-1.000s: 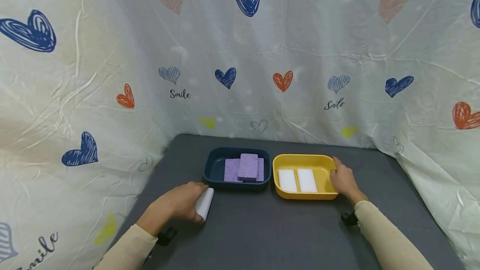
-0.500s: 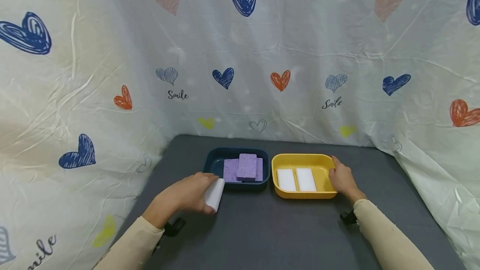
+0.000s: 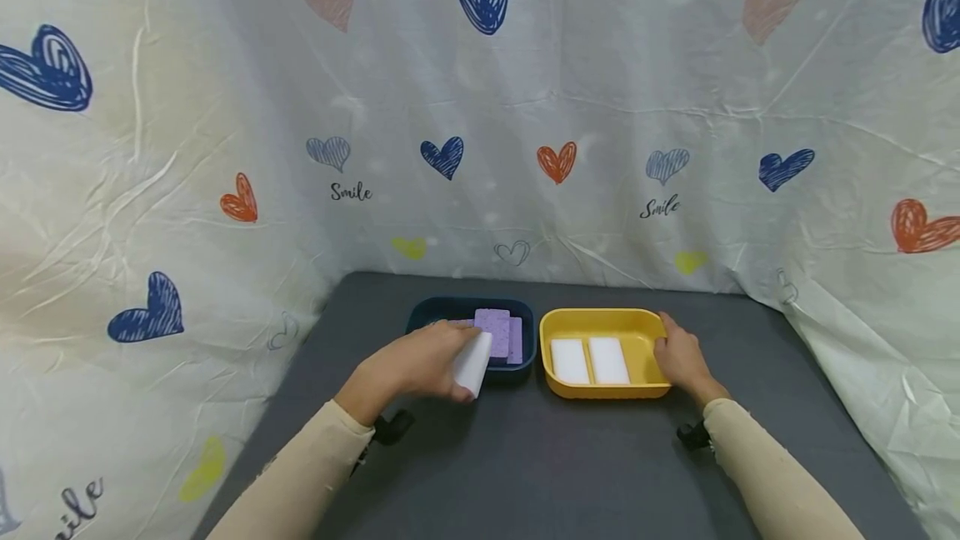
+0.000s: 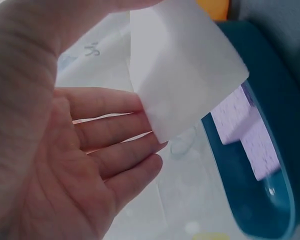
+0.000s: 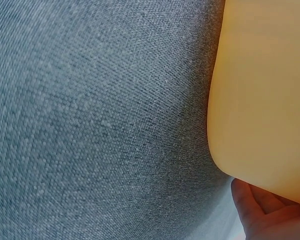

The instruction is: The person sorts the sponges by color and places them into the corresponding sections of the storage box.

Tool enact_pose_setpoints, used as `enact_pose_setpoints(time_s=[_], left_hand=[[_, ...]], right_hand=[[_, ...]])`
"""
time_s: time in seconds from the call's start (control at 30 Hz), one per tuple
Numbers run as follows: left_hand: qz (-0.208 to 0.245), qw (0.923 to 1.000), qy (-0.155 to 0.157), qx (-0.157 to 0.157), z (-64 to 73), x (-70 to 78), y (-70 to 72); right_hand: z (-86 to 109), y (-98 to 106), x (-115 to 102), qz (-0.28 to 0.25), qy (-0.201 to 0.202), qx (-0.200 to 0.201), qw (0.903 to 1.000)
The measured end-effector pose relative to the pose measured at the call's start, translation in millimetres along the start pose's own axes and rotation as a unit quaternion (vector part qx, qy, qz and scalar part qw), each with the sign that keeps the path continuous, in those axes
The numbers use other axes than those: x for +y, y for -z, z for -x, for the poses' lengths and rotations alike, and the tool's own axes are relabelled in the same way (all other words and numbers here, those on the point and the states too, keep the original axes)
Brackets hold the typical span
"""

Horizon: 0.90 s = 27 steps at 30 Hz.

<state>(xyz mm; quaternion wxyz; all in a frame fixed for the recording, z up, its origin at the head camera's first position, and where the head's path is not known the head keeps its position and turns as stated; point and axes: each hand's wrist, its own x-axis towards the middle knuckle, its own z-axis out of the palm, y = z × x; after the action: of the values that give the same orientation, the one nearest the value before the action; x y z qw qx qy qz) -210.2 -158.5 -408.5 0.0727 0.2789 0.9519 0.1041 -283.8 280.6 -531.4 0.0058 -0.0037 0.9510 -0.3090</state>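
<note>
My left hand [image 3: 423,359] pinches a white sponge block [image 3: 473,363] between thumb and fingers, in front of the dark blue container [image 3: 528,332]. In the left wrist view the sponge [image 4: 185,65] is held up beside the container's wall [image 4: 285,110]. Inside that container lie purple sponges [image 3: 492,332], partly hidden by my hand and the white block. At the right end of the yellow container [image 3: 607,392], my right hand [image 3: 681,361] grips the rim. In the right wrist view its fingers [image 5: 255,205] touch the yellow wall [image 5: 260,100].
Two white sponges [image 3: 609,361] lie side by side in the yellow container, which stands close to the blue one's right. Both containers rest on a dark grey table [image 3: 555,465]. Behind and at the sides hangs a pale curtain [image 3: 510,82] printed with hearts.
My left hand has carried the white sponge to the right and slightly away from me, from left of the blue container to its front. My right hand stays on the yellow container.
</note>
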Motion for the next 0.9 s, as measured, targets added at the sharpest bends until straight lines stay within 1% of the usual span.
enact_pose_setpoints(time_s=[0.17,0.3,0.43,0.5,0.6,0.67,0.8,0.9], left_hand=[[-0.011,0.9998,-0.017,0.001,-18.9,14.0,0.4],[-0.014,0.9996,-0.022,-0.006,-34.3,25.0,-1.0],[-0.020,0.9986,-0.049,-0.009,-49.3,35.0,-4.9],[-0.021,0.9975,-0.068,-0.004,-56.4,39.6,-7.3],[-0.027,0.9962,-0.082,0.006,-67.3,48.5,-10.6],[-0.035,0.9957,-0.084,0.016,-74.2,54.7,-12.5],[-0.058,0.9945,-0.078,0.038,-87.3,66.7,-17.8],[-0.069,0.9938,-0.073,0.048,-95.8,74.6,-22.4]], right_hand=[[0.0,-1,0,-0.003,0.000,0.000,1.0000],[-0.1,-1,0,-0.002,0.003,0.002,1.0000],[0.0,-1,0,0.002,0.006,0.004,1.0000],[-0.3,-1,0,-0.002,0.005,0.004,1.0000],[0.0,-1,1,-0.007,0.005,0.003,1.0000],[-0.1,-1,2,-0.009,0.006,0.002,0.9999],[-0.4,0,2,-0.009,0.012,0.005,0.9999],[-1.0,0,3,-0.010,0.009,0.004,0.9999]])
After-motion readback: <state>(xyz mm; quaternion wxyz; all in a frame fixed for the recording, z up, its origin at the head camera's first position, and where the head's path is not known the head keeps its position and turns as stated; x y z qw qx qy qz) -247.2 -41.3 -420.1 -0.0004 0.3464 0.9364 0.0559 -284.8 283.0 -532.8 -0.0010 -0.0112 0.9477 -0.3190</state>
